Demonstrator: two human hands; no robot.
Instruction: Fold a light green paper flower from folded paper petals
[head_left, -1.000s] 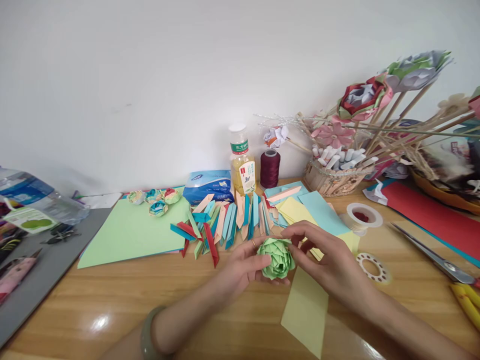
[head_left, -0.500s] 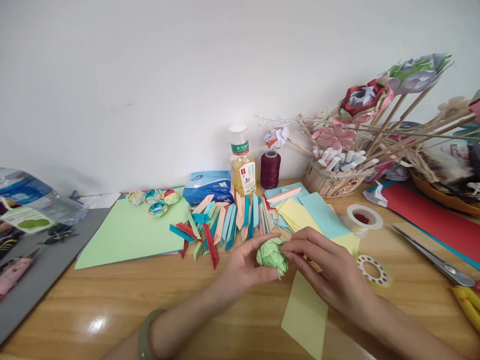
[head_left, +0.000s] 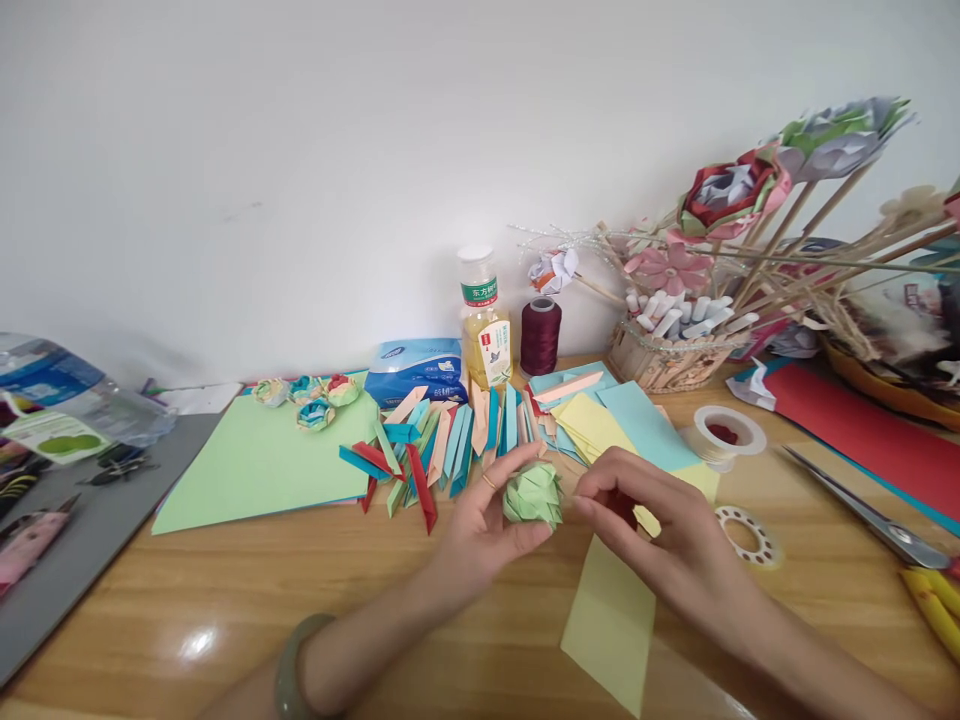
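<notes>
My left hand [head_left: 484, 525] cups a green folded paper flower [head_left: 534, 493] between thumb and fingers, just above the wooden table [head_left: 300, 600]. A ring shows on one finger and a green bangle [head_left: 289, 665] on that wrist. My right hand [head_left: 652, 525] is close on the flower's right, fingers curled in a pinch near its edge; I cannot make out anything between them. A pale yellow-green paper strip [head_left: 611, 625] lies under the right hand.
Behind the hands lie several folded coloured paper pieces [head_left: 442, 440], a green sheet [head_left: 262, 460], yellow and blue sheets [head_left: 615, 420], small paper roses [head_left: 315, 400], a tissue pack [head_left: 416, 370], a bottle [head_left: 484, 320], a thread spool [head_left: 540, 335], a basket of paper flowers [head_left: 667, 355], tape rolls [head_left: 727, 435] and scissors [head_left: 870, 510].
The flower has turned in my left hand and moved slightly left and up. My right hand's fingers have drawn off its top and curled beside it.
</notes>
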